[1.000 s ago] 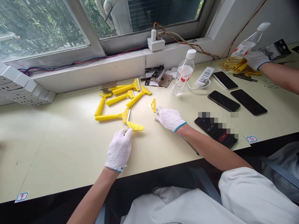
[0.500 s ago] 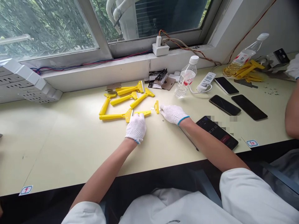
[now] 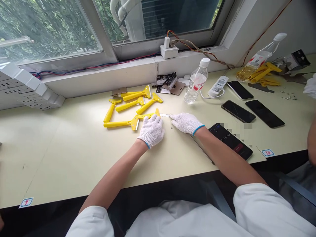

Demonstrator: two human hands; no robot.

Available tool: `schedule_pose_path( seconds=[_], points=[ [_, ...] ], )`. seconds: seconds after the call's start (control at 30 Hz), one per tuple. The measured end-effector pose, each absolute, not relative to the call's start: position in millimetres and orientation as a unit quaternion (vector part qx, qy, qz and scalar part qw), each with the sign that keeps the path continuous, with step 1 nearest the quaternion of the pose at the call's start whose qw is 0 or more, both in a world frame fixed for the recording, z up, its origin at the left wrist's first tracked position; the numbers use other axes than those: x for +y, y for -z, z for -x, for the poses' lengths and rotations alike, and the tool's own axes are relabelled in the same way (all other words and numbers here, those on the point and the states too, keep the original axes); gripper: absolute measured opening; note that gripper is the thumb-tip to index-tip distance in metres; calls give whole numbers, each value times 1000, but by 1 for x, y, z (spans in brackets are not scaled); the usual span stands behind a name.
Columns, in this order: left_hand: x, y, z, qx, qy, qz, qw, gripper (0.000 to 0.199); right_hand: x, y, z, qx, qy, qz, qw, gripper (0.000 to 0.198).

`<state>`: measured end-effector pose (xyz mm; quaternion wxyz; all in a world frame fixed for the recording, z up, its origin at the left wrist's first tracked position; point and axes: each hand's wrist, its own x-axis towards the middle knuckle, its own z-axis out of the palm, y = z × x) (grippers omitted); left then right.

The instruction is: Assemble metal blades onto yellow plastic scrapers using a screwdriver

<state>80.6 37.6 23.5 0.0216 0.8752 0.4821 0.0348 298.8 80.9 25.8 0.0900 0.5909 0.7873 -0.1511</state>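
My left hand (image 3: 151,130), in a white knitted glove, has its fingers closed on a small yellow scraper plate (image 3: 157,112). A longer yellow piece (image 3: 145,116) lies at those fingertips, partly hidden by them. My right hand (image 3: 185,123), gloved as well, pinches the right end of a thin metal blade (image 3: 164,115), whose other end reaches to the yellow plate. A tiny screw or nut (image 3: 171,128) rests on the table below the blade. To the left lies a yellow scraper (image 3: 118,124) with its blade fitted; several more yellow scrapers (image 3: 129,104) are behind it.
Behind my hands lie torn black packaging (image 3: 170,84) and a water bottle (image 3: 195,80). A power strip (image 3: 218,86) and several phones (image 3: 230,143) are on the right. A thin dark rod (image 3: 202,149) lies under my right forearm. Another person's gloved hand (image 3: 310,87) shows at the right edge.
My left hand has moved right, from the longer yellow piece to the small plate. That plate has shifted left, and the blade now shows between my hands.
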Motion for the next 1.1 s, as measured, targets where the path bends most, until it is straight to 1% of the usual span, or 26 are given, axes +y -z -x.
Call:
schedule_pose_path(
  seconds=[0.07,0.1,0.17,0.2,0.27,0.3,0.33,0.4,0.47,0.57,0.63,0.67,0.7,0.73,0.77,0.8,0.83,0.9,0.97,1.03,1.1],
  points=[
    [37,-28,-66,485,-47,-873,13,32,81,-25,-294,788,144,-591,91,62],
    [39,-30,-54,495,-64,-866,4,38,81,-26,-293,787,148,-593,87,61],
    [45,-33,-22,544,-97,-834,-15,50,81,-29,-295,780,191,-595,42,61],
    [48,-33,-3,580,-103,-808,-31,49,80,-32,-298,768,230,-597,-8,62],
    [54,-29,33,621,-67,-780,-40,43,80,-41,-308,716,330,-595,-159,60],
    [55,-26,48,628,-44,-776,-37,42,79,-47,-314,672,378,-585,-250,55],
    [55,-22,61,629,-29,-776,-34,41,79,-52,-319,623,423,-564,-338,47],
    [53,-15,76,625,-15,-780,-35,39,79,-61,-329,509,509,-501,-480,30],
    [48,-11,82,623,-7,-781,-46,38,80,-67,-336,401,575,-440,-561,31],
    [41,-16,89,647,-28,-760,-58,37,82,-69,-337,268,621,-406,-615,36],
    [36,-27,95,684,-92,-721,-52,38,84,-68,-334,186,626,-406,-639,39],
    [34,-33,97,706,-144,-692,-38,39,86,-67,-331,150,621,-407,-653,39],
    [31,-40,98,727,-207,-655,-11,39,87,-66,-329,119,608,-412,-668,38],
    [27,-46,96,732,-277,-620,47,35,88,-65,-327,92,590,-419,-684,37],
    [23,-52,92,719,-349,-584,143,28,89,-65,-325,71,572,-429,-696,37],
    [19,-57,85,679,-421,-545,254,27,90,-64,-324,58,559,-439,-701,39],
    [14,-60,75,617,-465,-516,369,30,91,-64,-323,54,554,-446,-700,43],
    [4,-61,50,505,-478,-473,541,41,92,-63,-321,56,553,-458,-694,51],
    [-6,-55,23,441,-429,-445,650,46,93,-62,-319,70,545,-461,-696,53],
    [-14,-44,0,405,-399,-413,712,48,92,-60,-315,102,514,-458,-718,48],
    [-20,-30,-16,395,-404,-385,730,47,89,-57,-311,166,470,-433,-751,41]
  ],
)
